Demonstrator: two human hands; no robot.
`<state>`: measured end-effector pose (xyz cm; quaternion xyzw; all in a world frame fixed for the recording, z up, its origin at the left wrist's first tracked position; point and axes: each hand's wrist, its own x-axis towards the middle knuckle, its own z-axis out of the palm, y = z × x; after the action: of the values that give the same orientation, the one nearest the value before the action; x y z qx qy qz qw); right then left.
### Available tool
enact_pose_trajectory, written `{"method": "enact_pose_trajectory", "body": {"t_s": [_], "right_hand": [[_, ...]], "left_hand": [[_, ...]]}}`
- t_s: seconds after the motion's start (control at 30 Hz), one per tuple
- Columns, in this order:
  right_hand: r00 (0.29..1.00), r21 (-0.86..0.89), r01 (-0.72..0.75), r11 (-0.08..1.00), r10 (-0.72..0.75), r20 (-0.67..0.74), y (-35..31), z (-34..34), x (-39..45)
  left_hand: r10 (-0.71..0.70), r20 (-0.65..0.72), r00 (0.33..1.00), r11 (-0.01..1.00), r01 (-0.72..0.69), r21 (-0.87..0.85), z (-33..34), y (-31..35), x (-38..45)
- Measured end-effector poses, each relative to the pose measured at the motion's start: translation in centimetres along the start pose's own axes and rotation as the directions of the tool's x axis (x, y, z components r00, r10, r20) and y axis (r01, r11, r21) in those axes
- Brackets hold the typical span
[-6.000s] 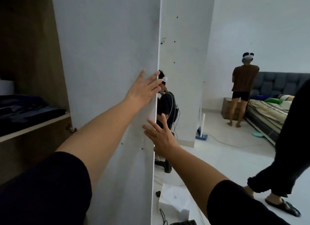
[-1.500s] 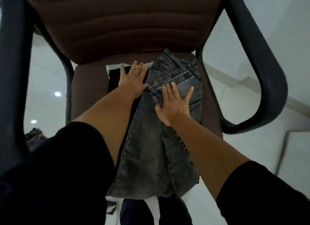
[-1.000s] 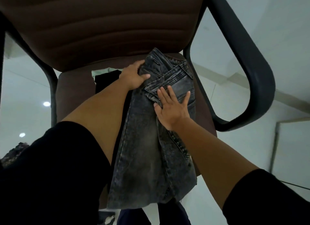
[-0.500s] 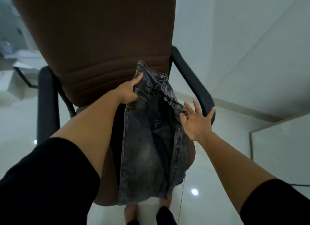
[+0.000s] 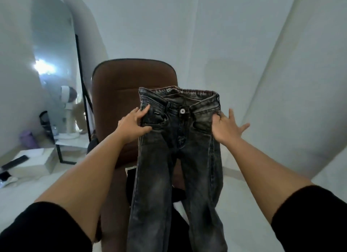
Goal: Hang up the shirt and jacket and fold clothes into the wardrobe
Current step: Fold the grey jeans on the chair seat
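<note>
A pair of dark grey washed jeans (image 5: pixel 178 157) hangs spread open in front of me, waistband up and both legs dangling. My left hand (image 5: pixel 134 125) grips the left hip by the pocket, thumb on the front. At the right hip my right hand (image 5: pixel 227 128) pinches the denim with its thumb while the other fingers spread out straight. Behind the jeans stands a brown office chair (image 5: pixel 120 93). A dark garment (image 5: pixel 131 180) lies on its seat, mostly hidden by the jeans.
A tall black-framed mirror (image 5: pixel 56 78) leans against the wall on the left. A white box (image 5: pixel 33 163) with a dark remote on it sits on the floor at the far left. White walls close in behind and to the right.
The jeans have been lifted off the chair seat and opened out. My hands moved apart to the two hips and the legs now hang straight down.
</note>
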<state>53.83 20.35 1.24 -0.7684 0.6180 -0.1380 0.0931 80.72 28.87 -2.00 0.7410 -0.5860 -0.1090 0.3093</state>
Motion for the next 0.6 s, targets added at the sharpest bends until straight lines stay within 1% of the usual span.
{"method": "enact_pose_trajectory", "body": {"t_s": [0.07, 0.17, 0.23, 0.33, 0.4, 0.47, 0.53, 0.6], "right_hand": [[1.0, 0.054, -0.005, 0.999, 0.007, -0.025, -0.7, -3.8, -1.1], [1.0, 0.172, 0.017, 0.985, -0.016, -0.011, -2.5, -8.5, -3.0], [0.999, 0.242, 0.042, 0.969, -0.046, 0.013, -4.0, -10.8, -4.5], [0.992, 0.279, 0.1, 0.955, -0.118, 0.046, -5.4, -12.5, -6.8], [0.988, 0.347, 0.115, 0.931, -0.143, 0.056, -5.5, -13.5, -8.2], [0.983, 0.408, 0.123, 0.905, -0.167, 0.074, -5.3, -14.6, -9.2], [0.971, 0.425, 0.168, 0.889, -0.224, 0.084, -5.3, -15.4, -9.9], [0.959, 0.481, 0.197, 0.854, -0.27, 0.086, -5.1, -15.8, -9.8]], "left_hand": [[0.02, -0.032, 0.999, 1.0, -0.02, -0.018, -1.4, 4.2, -1.6], [0.15, -0.052, 0.987, 0.989, -0.15, 0.005, -2.3, 11.2, -4.0], [0.25, -0.024, 0.968, 0.968, -0.249, 0.037, -2.1, 14.9, -5.4], [0.302, -0.005, 0.953, 0.952, -0.301, 0.048, -1.5, 18.2, -6.9], [0.299, -0.067, 0.952, 0.954, -0.298, 0.023, -1.2, 19.2, -7.5], [0.281, -0.166, 0.945, 0.958, -0.286, -0.009, -0.9, 19.7, -8.0], [0.262, -0.267, 0.928, 0.959, -0.281, -0.039, -0.8, 20.2, -8.4], [0.27, -0.326, 0.906, 0.947, -0.312, -0.082, -0.8, 20.8, -8.5]]}}
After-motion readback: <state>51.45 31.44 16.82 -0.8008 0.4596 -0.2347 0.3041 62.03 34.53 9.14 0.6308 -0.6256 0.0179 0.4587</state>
